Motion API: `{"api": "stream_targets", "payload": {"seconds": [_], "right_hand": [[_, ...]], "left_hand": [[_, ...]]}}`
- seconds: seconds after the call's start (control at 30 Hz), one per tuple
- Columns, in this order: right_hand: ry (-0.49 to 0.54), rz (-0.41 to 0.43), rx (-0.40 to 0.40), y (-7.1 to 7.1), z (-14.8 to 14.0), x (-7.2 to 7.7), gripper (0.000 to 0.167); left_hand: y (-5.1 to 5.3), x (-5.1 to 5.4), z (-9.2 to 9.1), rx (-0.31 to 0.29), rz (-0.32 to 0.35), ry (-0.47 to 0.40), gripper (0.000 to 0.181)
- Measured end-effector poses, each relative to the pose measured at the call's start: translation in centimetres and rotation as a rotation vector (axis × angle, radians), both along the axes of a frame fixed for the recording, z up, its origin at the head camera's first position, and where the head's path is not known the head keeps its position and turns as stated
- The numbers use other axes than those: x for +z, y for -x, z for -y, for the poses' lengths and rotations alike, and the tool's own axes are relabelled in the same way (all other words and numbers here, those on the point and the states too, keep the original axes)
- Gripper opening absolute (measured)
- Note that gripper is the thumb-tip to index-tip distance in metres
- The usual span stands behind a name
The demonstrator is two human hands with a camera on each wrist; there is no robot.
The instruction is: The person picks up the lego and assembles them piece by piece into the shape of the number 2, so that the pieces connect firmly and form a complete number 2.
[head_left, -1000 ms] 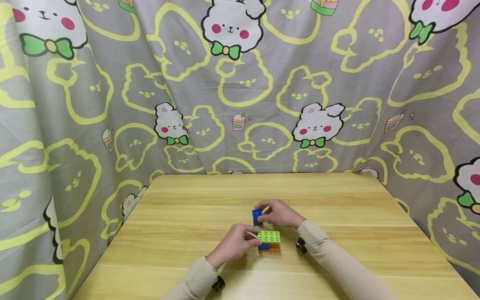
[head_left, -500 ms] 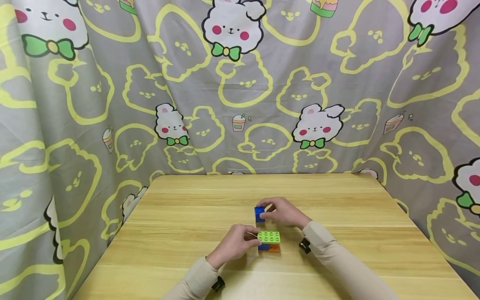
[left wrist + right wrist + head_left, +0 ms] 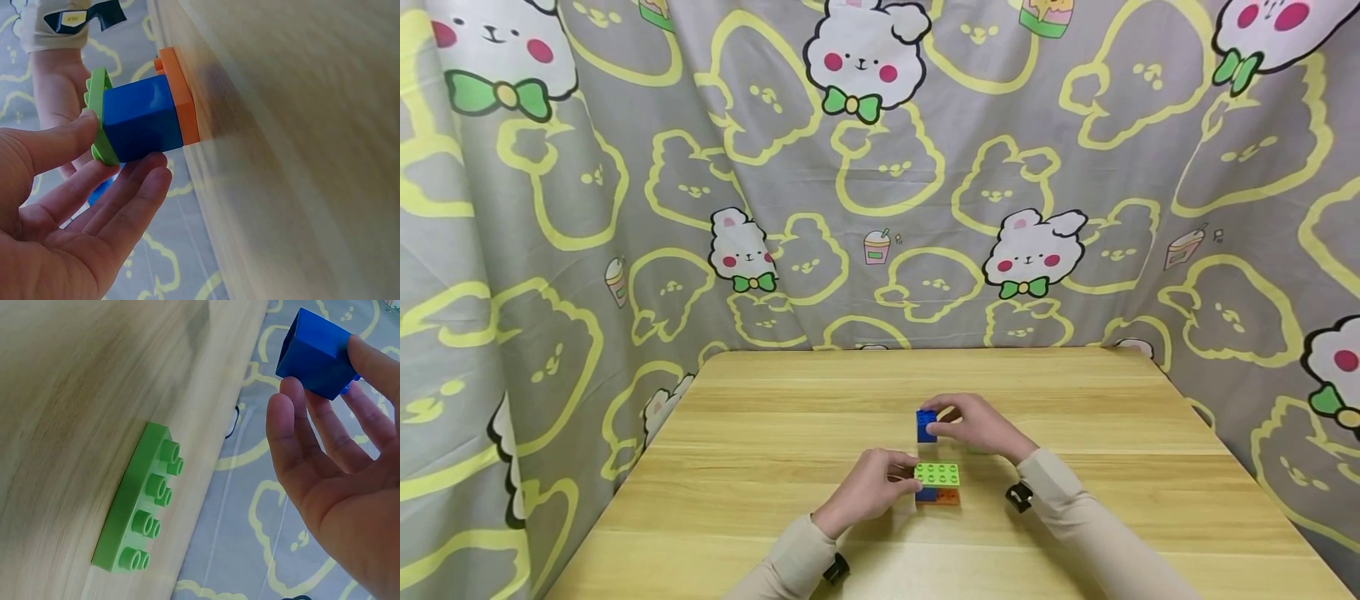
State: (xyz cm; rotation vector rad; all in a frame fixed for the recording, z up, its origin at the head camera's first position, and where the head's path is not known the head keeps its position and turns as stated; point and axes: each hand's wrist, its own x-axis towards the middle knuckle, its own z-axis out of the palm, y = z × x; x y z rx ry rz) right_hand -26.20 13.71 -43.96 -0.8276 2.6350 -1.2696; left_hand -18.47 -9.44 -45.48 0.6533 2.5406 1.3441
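My left hand (image 3: pixel 868 485) holds the left end of a small brick stack near the middle of the table. On top is a light green plate (image 3: pixel 937 474), then a blue brick (image 3: pixel 142 119), and at the bottom an orange plate (image 3: pixel 179 97) resting on the tabletop. Thumb and fingertips touch the green and blue pieces. Behind the stack, my right hand (image 3: pixel 976 427) pinches another blue brick (image 3: pixel 317 353) between thumb and fingers, raised off the table with its hollow underside partly visible in the right wrist view.
A second green studded brick (image 3: pixel 134 506) lies on the wooden table (image 3: pixel 760 433) below my right hand; the head view shows just a sliver of it. A patterned grey curtain (image 3: pixel 917 283) hangs along the table's back edge and both sides.
My right hand has carried the blue brick to the right and slightly away from me. The left hand and the stack have stayed in place.
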Motion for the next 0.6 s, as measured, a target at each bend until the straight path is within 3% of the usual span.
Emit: {"api": "stream_targets", "payload": {"seconds": [0.6], "right_hand": [[0.061,0.012,-0.028,-2.6,-2.1,0.4,0.034]], "left_hand": [[-0.1,-0.1,0.0,0.013,0.044,-0.03,0.032]]}}
